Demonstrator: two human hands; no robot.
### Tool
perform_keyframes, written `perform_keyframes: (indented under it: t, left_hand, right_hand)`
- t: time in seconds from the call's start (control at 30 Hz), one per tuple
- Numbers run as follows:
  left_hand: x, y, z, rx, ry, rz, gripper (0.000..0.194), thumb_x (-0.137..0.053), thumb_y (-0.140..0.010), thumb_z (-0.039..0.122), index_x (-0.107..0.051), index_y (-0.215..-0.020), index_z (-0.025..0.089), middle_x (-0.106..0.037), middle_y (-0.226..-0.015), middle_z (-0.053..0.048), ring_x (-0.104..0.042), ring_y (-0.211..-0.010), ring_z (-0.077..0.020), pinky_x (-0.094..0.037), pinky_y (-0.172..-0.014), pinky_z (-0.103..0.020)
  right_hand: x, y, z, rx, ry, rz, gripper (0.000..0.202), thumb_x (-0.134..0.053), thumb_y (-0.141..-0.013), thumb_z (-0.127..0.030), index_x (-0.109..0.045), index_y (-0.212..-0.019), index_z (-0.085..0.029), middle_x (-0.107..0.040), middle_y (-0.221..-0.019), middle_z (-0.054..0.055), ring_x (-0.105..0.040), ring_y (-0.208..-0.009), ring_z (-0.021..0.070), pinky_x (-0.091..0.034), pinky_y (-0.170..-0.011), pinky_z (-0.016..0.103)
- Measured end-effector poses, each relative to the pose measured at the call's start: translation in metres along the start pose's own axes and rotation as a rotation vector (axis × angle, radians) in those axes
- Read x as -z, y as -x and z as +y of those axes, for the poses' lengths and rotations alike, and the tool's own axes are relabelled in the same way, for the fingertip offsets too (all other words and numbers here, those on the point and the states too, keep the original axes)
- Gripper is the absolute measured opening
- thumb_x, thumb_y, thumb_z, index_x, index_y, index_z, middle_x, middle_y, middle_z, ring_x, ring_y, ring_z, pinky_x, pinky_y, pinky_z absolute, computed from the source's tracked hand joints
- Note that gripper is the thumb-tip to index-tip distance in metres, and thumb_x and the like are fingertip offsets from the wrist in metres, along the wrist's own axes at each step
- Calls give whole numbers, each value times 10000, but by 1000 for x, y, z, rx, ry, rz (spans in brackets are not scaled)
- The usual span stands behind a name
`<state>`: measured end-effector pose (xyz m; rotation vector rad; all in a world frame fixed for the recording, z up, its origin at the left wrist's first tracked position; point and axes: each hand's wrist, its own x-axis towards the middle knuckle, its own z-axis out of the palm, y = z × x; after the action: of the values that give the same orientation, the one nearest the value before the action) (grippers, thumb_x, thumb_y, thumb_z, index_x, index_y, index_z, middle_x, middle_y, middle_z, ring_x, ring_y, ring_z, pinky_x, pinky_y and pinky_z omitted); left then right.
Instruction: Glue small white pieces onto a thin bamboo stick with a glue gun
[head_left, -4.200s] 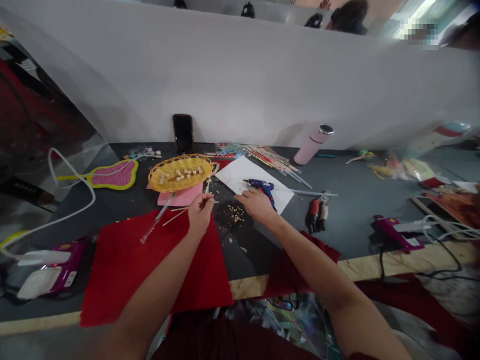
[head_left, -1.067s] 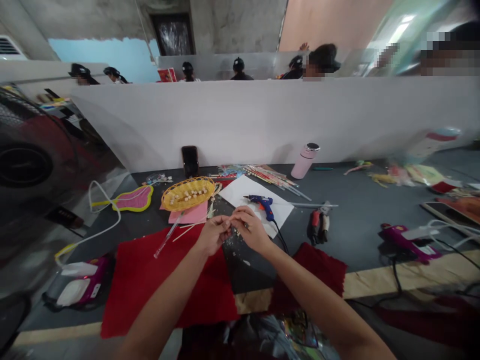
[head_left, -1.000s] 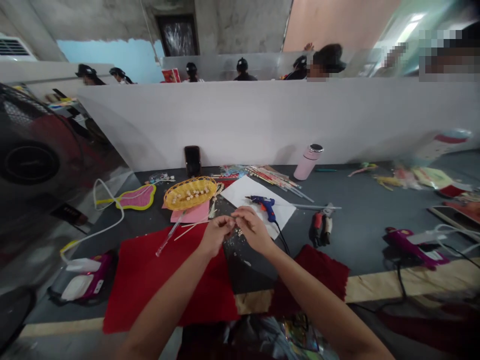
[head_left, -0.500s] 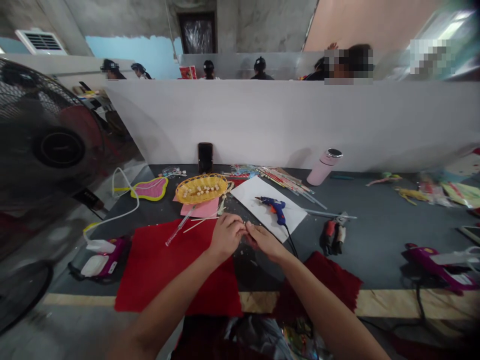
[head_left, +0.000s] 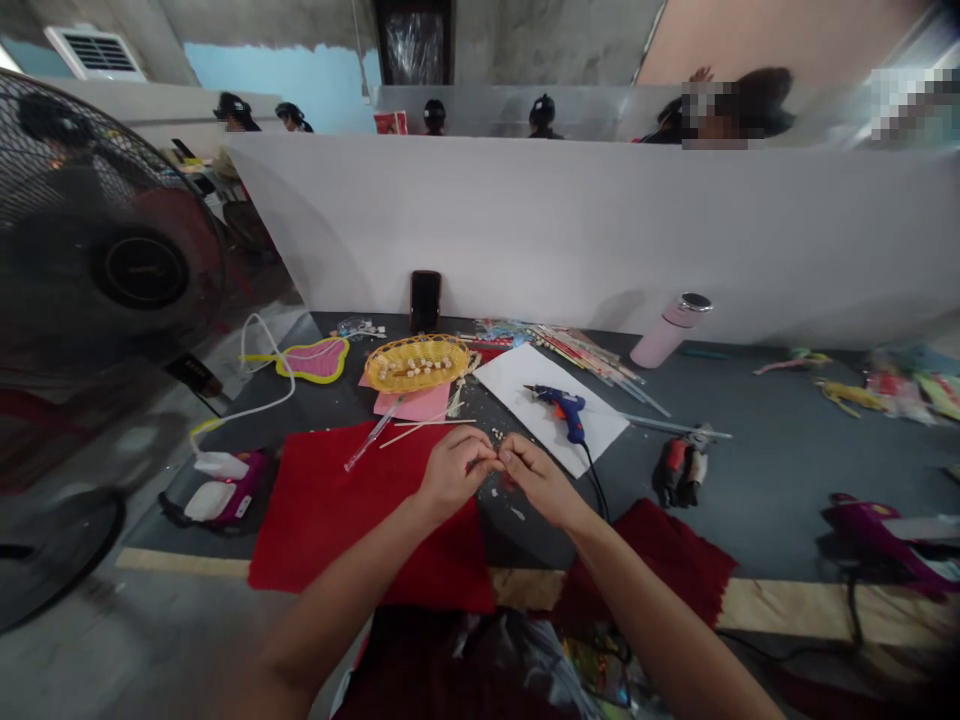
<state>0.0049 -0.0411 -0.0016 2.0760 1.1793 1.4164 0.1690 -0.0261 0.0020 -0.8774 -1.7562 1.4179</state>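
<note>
My left hand (head_left: 459, 468) and my right hand (head_left: 536, 478) meet at the fingertips over the dark table, each closed in a pinch. Whatever sits between the fingers is too small or hidden to name. Under my left forearm lies a red felt sheet (head_left: 322, 500). Beyond the hands stands a yellow woven basket (head_left: 375, 372) with small pale pieces in it. To the right, a blue glue gun (head_left: 564, 408) rests on a white sheet of paper (head_left: 506, 375). Thin pale sticks (head_left: 420, 430) and a clear tube (head_left: 373, 435) lie left of the hands.
A pink bottle (head_left: 664, 335) and a phone (head_left: 425, 302) stand near the white partition (head_left: 487, 220). Wrapped sticks (head_left: 585, 355) lie at the back. Pliers (head_left: 679, 465), a dark red cloth (head_left: 652, 560) and a purple power strip (head_left: 896, 540) are rightward. A fan (head_left: 139, 268) stands left.
The camera view has shifted, so the table appears slightly farther right and higher. My hands stay together at the fingertips, with the fingers slightly rearranged.
</note>
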Motion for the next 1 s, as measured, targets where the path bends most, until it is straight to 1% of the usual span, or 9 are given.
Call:
perform_keyframes:
  t: [0.17,0.33,0.47,0.53,0.6,0.67,0.8,0.9,1.0]
  left_hand:
    - [5,6,-2,-36,-22,-79,125,-620,-763,296,-611,-714,181,-624,-806,-47,-568,-796,-153,-459,-721,-272]
    - [6,12,-1,-51,-103,-119,132,-596,-782,310,-615,-741,186,-639,-825,-49,-563,-818,-164,-455,-752,-293]
    - [6,18,3,-43,-133,-152,166,-617,-759,353,-639,-819,199,-643,-874,-52,-567,-867,-175,-459,-791,-310]
    - [4,22,4,-63,-135,-159,157,-611,-764,356,-652,-803,209,-642,-894,-53,-570,-873,-175,-463,-796,-312]
    - [0,25,5,-87,-118,-148,138,-591,-784,331,-658,-777,211,-640,-891,-55,-574,-862,-167,-473,-784,-303]
    - [-4,29,5,-102,-96,-127,119,-573,-802,289,-659,-799,207,-638,-887,-57,-576,-861,-160,-479,-774,-294]
    - [-9,35,6,-126,-81,-67,120,-539,-821,220,-658,-822,199,-644,-873,-57,-575,-847,-153,-483,-755,-289]
    - [-5,37,8,-138,-80,-10,131,-535,-821,198,-664,-797,192,-652,-843,-56,-580,-810,-147,-485,-734,-285]
    - [5,36,10,-129,-77,40,126,-555,-811,224,-673,-774,198,-654,-821,-56,-583,-787,-148,-488,-713,-284]
  right_hand:
    - [0,4,-5,-51,-82,-52,249,-532,-834,-417,-488,-743,-190,-460,-654,-34,-436,-567,95,-351,-549,224]
    - [-1,10,-6,-103,25,-19,267,-530,-827,-424,-572,-741,-175,-472,-590,-39,-415,-534,90,-321,-531,219]
    - [-1,19,-4,-144,76,-45,311,-531,-819,-443,-582,-689,-166,-473,-554,-40,-404,-517,88,-307,-517,217]
    - [-2,25,-5,-147,72,-28,321,-536,-816,-445,-584,-666,-165,-481,-553,-39,-412,-521,90,-310,-520,219]
    - [-3,31,-4,-149,43,1,318,-537,-817,-438,-600,-668,-164,-499,-561,-34,-427,-533,94,-321,-530,221]
    - [-5,36,-3,-155,9,29,318,-538,-818,-435,-617,-678,-160,-520,-571,-26,-435,-538,95,-325,-529,222]
    - [-8,39,2,-197,-32,74,315,-568,-795,-447,-619,-679,-158,-544,-587,-19,-423,-514,88,-298,-488,218]
    - [-13,34,4,-255,-145,71,301,-617,-758,-446,-596,-657,-163,-523,-565,-28,-408,-480,77,-257,-448,210]
    - [-19,25,3,-282,-328,38,278,-678,-715,-413,-576,-642,-165,-514,-568,-34,-412,-478,70,-278,-457,206]
